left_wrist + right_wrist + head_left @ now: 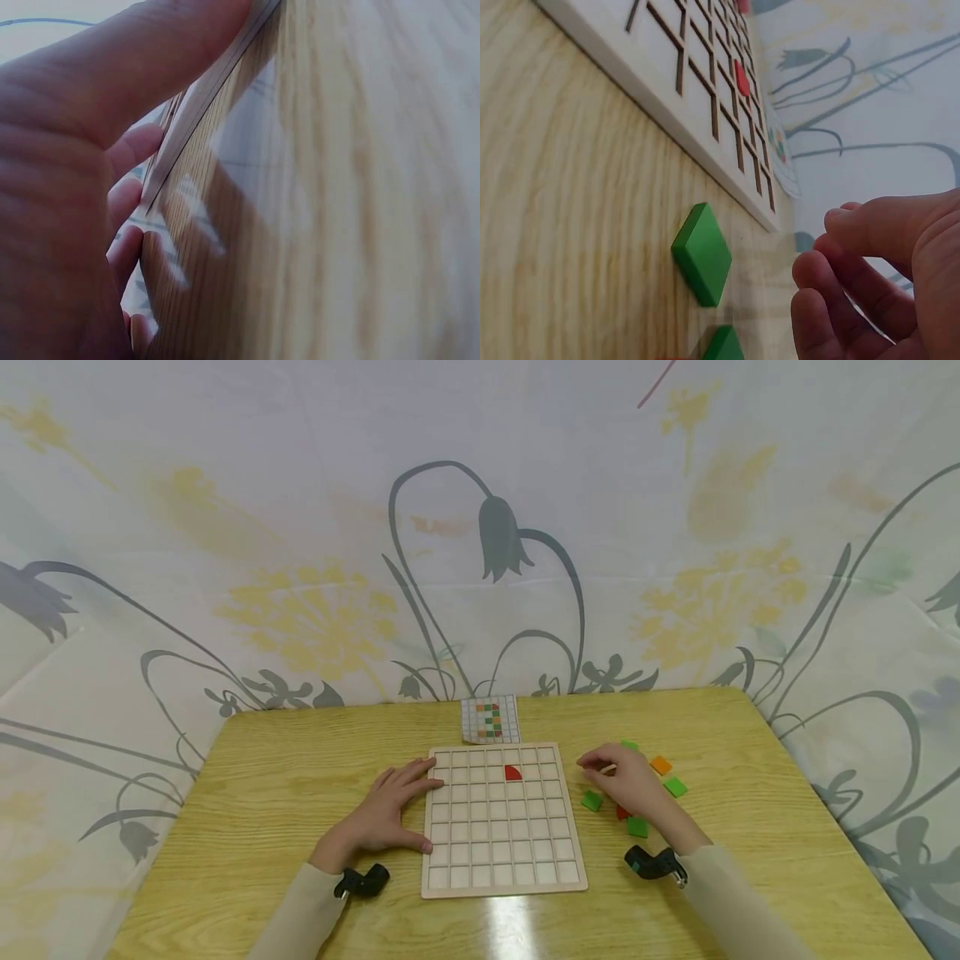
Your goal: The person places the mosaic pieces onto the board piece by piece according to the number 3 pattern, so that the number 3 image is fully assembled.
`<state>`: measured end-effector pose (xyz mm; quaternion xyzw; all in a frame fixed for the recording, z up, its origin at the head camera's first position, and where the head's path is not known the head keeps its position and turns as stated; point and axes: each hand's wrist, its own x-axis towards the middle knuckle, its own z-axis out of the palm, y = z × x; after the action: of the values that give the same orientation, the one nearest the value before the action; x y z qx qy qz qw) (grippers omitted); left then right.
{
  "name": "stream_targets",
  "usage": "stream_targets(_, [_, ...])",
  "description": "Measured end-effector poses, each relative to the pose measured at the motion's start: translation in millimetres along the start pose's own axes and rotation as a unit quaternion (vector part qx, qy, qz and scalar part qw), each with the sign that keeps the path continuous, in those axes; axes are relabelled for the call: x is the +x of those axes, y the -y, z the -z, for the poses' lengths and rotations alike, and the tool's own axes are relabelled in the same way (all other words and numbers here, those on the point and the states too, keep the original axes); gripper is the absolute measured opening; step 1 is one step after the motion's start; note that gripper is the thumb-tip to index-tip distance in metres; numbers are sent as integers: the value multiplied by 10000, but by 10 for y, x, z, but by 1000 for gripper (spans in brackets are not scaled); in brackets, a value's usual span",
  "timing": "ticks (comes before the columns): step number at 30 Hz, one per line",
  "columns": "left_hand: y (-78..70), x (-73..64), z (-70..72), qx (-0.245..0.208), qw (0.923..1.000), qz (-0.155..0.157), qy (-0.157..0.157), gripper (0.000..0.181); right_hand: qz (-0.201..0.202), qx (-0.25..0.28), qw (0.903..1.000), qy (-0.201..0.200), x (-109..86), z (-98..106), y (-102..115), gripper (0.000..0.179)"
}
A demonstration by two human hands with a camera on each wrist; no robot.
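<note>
A light wooden grid board [501,892] lies on the table with one red quarter-circle piece [512,772] in an upper cell. My left hand [386,810] rests at the board's left edge, its fingers spread on the upper part and its thumb lower down. Over the loose pieces right of the board is my right hand [626,781], fingers gently bent and thumb near the index finger. No piece shows between them. A green tile [703,255] lies between this hand and the board. A red piece [622,812] is partly hidden under the hand.
A small pattern card [468,722] with coloured squares stands behind the board, near the wall cloth. Around my right hand lie an orange tile [661,765] and several green tiles [676,787]. The wooden table [300,752] reaches back to a flower-printed cloth [330,527].
</note>
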<state>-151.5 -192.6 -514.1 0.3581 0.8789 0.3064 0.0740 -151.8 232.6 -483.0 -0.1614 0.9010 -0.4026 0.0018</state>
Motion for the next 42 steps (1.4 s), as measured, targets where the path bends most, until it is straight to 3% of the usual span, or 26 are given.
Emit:
stream_targets(13, [-13, -6, 3, -3, 10000, 48, 12, 91, 142, -494, 9983, 280, -225, -30, -32, 16])
stream_targets(28, [-54, 0, 32, -14, 10000, 68, 18, 93, 320, -693, 9963, 389, -275, -70, -44, 20])
stream_targets(42, [-43, -2, 21, -22, 10000, 50, 7, 93, 62, -761, 9963, 394, -264, -85, -25, 18])
